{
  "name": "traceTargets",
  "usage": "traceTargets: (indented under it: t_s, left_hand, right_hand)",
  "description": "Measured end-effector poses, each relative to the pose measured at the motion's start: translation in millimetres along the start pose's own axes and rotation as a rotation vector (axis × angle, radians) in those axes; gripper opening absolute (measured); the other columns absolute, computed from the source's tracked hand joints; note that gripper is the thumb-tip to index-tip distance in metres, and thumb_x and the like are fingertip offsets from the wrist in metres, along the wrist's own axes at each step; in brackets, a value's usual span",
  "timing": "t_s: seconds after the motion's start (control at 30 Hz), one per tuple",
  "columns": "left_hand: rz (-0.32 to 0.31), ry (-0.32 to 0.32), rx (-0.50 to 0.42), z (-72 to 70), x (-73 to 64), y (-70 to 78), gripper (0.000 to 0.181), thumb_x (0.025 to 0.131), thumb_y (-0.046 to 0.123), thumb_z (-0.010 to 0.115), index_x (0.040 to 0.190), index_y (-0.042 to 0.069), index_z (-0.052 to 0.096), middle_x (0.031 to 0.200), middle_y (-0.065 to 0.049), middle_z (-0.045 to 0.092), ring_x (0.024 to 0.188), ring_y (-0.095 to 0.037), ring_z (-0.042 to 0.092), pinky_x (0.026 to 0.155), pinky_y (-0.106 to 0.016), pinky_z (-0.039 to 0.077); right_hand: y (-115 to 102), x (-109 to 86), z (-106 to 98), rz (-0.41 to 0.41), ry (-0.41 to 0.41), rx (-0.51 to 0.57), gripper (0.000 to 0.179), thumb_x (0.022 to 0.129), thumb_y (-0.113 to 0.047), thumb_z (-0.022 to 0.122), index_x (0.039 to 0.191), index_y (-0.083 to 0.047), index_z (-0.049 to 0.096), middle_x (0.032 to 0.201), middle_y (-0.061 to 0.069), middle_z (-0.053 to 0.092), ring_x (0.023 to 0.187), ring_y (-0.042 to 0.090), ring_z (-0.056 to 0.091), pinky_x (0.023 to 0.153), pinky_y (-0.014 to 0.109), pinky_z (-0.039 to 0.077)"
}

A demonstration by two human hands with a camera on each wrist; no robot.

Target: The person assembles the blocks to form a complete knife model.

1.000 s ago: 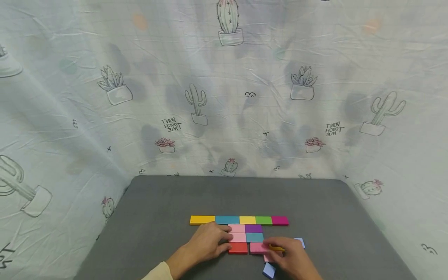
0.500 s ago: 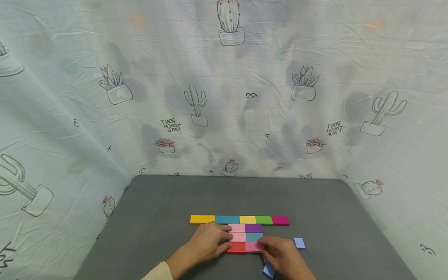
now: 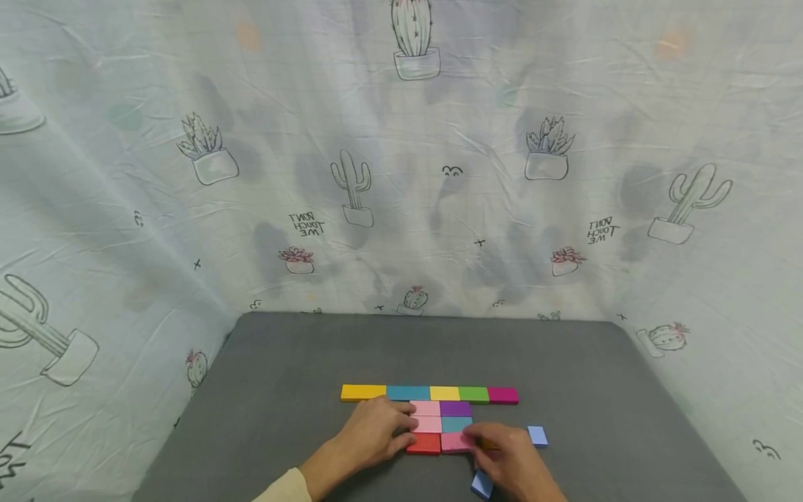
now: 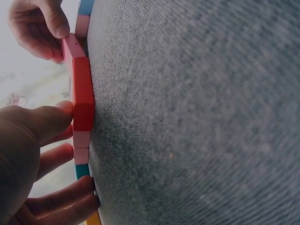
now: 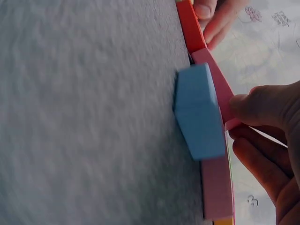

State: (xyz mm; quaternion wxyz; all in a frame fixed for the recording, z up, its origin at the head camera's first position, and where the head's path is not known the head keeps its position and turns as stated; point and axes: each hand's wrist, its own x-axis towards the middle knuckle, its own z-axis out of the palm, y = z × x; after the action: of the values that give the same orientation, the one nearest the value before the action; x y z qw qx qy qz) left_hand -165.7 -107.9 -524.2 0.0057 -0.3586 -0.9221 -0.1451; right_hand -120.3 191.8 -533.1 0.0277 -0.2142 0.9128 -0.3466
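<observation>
My left hand [image 3: 374, 436] lies beside the left edge of a small block of flat pieces, its fingertips touching the two light pink blocks [image 3: 424, 424] and the red block [image 3: 423, 444]. Between thumb and fingers, my right hand [image 3: 509, 457] pinches the right end of a darker pink block [image 3: 454, 441]. That block meets the red one at its left end; its held end is raised off the table in the left wrist view. A teal block [image 3: 456, 424] and a purple block [image 3: 454, 408] sit behind it. My right hand partly hides an orange block [image 3: 488, 444].
Behind runs a row with an orange block [image 3: 363, 392], blue, yellow, green and magenta [image 3: 502, 395]. One light blue block [image 3: 482, 484] lies in front of my right hand, another [image 3: 537, 436] to its right. Another pink block [image 5: 217, 187] is near it. Patterned cloth surrounds the grey table [image 3: 301, 348].
My right hand has moved left with the darker pink block, bringing it against the red block. The red block has shifted slightly left. My left hand has stayed in place.
</observation>
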Motion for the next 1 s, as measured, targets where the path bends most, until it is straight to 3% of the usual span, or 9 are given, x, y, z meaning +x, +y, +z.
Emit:
traceTargets:
  t_s: [0.33, 0.63, 1.0]
  left_hand:
    - [-0.006, 0.003, 0.002, -1.0, 0.9, 0.9, 0.028, 0.098, 0.039, 0.084, 0.123, 0.028, 0.086, 0.134, 0.010, 0.078, 0.115, -0.013, 0.075, 0.097, -0.036, 0.064]
    - [-0.009, 0.005, 0.018, -0.1, 1.3, 0.5, 0.028, 0.097, 0.040, 0.085, 0.123, 0.029, 0.086, 0.133, 0.010, 0.078, 0.114, -0.012, 0.075, 0.097, -0.036, 0.064]
    - [-0.022, -0.006, 0.017, -1.3, 1.7, 0.6, 0.029, 0.097, 0.040, 0.085, 0.123, 0.028, 0.086, 0.133, 0.010, 0.078, 0.115, -0.013, 0.076, 0.098, -0.038, 0.064]
  right_hand:
    - [-6.3, -1.0, -1.5, 0.030, 0.012, -0.029, 0.026, 0.094, -0.014, 0.087, 0.120, -0.015, 0.083, 0.111, -0.003, 0.082, 0.097, 0.011, 0.075, 0.084, 0.032, 0.068]
    - [-9.6, -0.2, -2.0, 0.042, -0.032, -0.030, 0.028, 0.093, -0.011, 0.087, 0.121, -0.015, 0.082, 0.111, -0.004, 0.081, 0.097, 0.010, 0.072, 0.086, 0.035, 0.068]
    - [-8.5, -3.2, 2.4, 0.072, 0.024, -0.082, 0.026, 0.091, -0.010, 0.089, 0.116, -0.016, 0.082, 0.108, -0.006, 0.079, 0.096, 0.011, 0.071, 0.084, 0.032, 0.068]
